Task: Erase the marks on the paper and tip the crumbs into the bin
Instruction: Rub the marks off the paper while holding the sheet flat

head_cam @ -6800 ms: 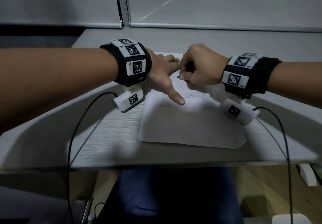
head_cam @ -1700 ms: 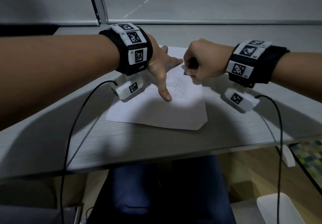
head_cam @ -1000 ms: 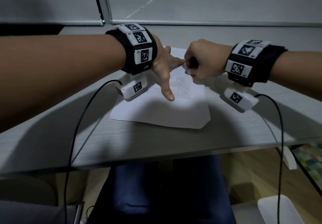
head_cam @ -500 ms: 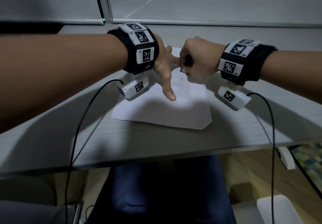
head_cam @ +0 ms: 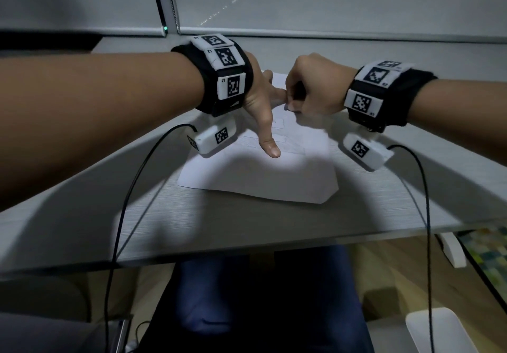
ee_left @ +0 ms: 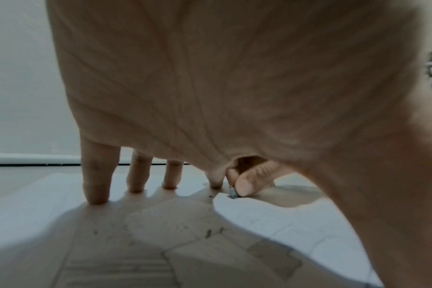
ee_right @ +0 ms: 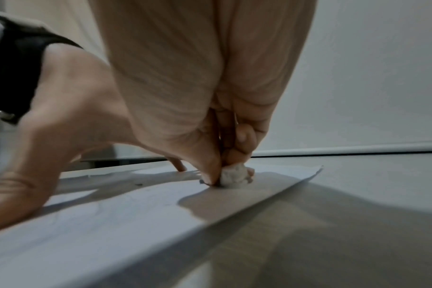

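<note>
A white sheet of paper (head_cam: 263, 177) with faint pencil lines lies on the grey desk (head_cam: 82, 215). My left hand (head_cam: 263, 100) is spread flat on the paper (ee_left: 160, 253), fingertips (ee_left: 95, 194) and thumb pressing it down. Just right of it, my right hand (head_cam: 310, 89) pinches a small white eraser (ee_right: 233, 175) and presses it onto the paper (ee_right: 111, 224) near the far edge. Dark eraser crumbs (ee_left: 207, 232) are scattered on the sheet under my left palm. The eraser is hidden by the fist in the head view.
A white bin (head_cam: 439, 330) stands on the floor at the lower right, below the desk's front edge. Black cables (head_cam: 120, 215) hang from both wrist cameras over the desk edge. A window blind closes off the back of the desk.
My right hand with the eraser has shifted left, close against the left index finger. The left hand stays pressed on the paper.
</note>
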The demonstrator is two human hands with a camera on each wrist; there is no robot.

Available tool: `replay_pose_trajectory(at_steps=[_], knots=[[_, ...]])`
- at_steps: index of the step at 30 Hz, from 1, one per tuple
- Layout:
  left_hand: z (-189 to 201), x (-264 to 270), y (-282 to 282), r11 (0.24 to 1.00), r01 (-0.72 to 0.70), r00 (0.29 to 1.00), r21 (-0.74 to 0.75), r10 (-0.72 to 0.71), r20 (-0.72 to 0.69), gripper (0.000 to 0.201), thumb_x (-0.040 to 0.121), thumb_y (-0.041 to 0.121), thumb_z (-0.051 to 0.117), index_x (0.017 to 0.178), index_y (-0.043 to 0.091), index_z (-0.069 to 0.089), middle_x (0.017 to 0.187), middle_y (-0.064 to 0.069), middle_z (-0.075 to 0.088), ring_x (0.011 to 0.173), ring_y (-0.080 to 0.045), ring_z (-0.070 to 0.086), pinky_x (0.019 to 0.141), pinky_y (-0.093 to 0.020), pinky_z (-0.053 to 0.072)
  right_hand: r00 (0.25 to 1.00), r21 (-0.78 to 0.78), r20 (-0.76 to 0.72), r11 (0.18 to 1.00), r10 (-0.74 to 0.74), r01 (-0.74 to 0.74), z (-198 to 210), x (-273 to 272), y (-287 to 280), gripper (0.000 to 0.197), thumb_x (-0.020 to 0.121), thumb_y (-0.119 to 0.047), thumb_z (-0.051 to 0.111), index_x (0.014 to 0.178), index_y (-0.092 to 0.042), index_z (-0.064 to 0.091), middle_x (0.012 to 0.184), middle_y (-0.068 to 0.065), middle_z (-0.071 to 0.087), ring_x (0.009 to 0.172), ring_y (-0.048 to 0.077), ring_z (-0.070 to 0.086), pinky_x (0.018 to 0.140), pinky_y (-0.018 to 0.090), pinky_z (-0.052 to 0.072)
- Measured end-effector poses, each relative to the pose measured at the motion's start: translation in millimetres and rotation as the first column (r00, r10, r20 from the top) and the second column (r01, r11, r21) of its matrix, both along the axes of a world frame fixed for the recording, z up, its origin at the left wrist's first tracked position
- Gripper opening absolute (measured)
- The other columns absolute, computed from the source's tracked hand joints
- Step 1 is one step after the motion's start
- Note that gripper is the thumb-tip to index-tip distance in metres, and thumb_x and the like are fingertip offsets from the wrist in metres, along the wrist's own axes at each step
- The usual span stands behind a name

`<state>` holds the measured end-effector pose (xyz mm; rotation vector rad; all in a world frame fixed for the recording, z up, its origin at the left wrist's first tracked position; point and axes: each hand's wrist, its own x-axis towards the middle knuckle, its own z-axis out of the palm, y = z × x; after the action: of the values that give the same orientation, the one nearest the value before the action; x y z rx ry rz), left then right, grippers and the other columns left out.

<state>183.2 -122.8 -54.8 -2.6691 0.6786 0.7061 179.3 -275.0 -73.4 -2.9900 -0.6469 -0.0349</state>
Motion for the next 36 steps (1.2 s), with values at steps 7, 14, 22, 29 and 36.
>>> replay_pose_trajectory(at_steps=[7, 14, 22, 29, 36], knots=[[-3.6, 7.3, 2.1, 1.000, 0.015, 1.000, 0.008, -0.015, -0.009, 0.141, 0.022, 0.105, 0.071, 0.151, 0.065, 0.030, 0.129, -0.005, 0.034, 0.138, -0.040, 0.037, 0.105, -0.058, 0.044, 0.980, 0.054, -0.106, 0.986, 0.166, -0.161, -3.8, -32.3, 5.3, 0.015, 0.085, -0.016, 0.077, 0.071, -0.014, 0.072, 0.058, -0.014, 0.061, 0.058, -0.009, 0.060, 0.057, 0.016, 0.039], [-4.4, 6.5, 4.3, 1.000, 0.015, 1.000, 0.019, -0.015, -0.012, 0.157, 0.019, 0.105, 0.069, 0.159, 0.061, 0.013, 0.152, -0.006, 0.025, 0.152, -0.041, 0.024, 0.113, -0.061, 0.036, 0.999, 0.045, -0.025, 0.998, 0.047, -0.046, -1.2, -2.1, 7.5, 0.013, 0.085, -0.016, 0.079, 0.072, -0.015, 0.076, 0.061, -0.010, 0.065, 0.055, 0.002, 0.059, 0.059, 0.021, 0.048], [-6.4, 8.0, 5.8, 1.000, 0.011, 1.000, -0.002, -0.011, 0.003, 0.145, 0.017, 0.106, 0.067, 0.150, 0.064, 0.029, 0.134, -0.003, 0.033, 0.141, -0.038, 0.033, 0.110, -0.060, 0.042, 0.978, 0.065, -0.107, 0.983, 0.180, -0.174, -3.7, -28.2, 5.6, 0.013, 0.085, -0.015, 0.077, 0.072, -0.014, 0.074, 0.060, -0.013, 0.065, 0.057, -0.006, 0.061, 0.058, 0.018, 0.043], [-6.2, 7.9, 6.7, 0.999, 0.028, 1.000, 0.024, -0.028, 0.001, 0.159, 0.011, 0.108, 0.062, 0.155, 0.067, 0.011, 0.155, -0.006, 0.024, 0.147, -0.040, 0.028, 0.111, -0.060, 0.038, 1.000, 0.039, -0.004, 0.999, 0.029, -0.029, -2.7, -0.2, 5.8, 0.016, 0.083, -0.016, 0.078, 0.069, -0.016, 0.071, 0.058, -0.010, 0.061, 0.056, 0.008, 0.061, 0.058, 0.023, 0.046], [-6.7, 10.7, 9.4, 1.000, -0.005, 1.000, -0.010, 0.005, 0.005, 0.136, 0.029, 0.103, 0.073, 0.151, 0.063, 0.029, 0.135, -0.003, 0.033, 0.140, -0.035, 0.033, 0.102, -0.055, 0.041, 0.981, 0.062, -0.108, 0.986, 0.159, -0.153, -3.8, -23.9, 8.0, 0.012, 0.085, -0.017, 0.078, 0.075, -0.012, 0.075, 0.060, -0.010, 0.066, 0.057, -0.005, 0.060, 0.056, 0.012, 0.039]])
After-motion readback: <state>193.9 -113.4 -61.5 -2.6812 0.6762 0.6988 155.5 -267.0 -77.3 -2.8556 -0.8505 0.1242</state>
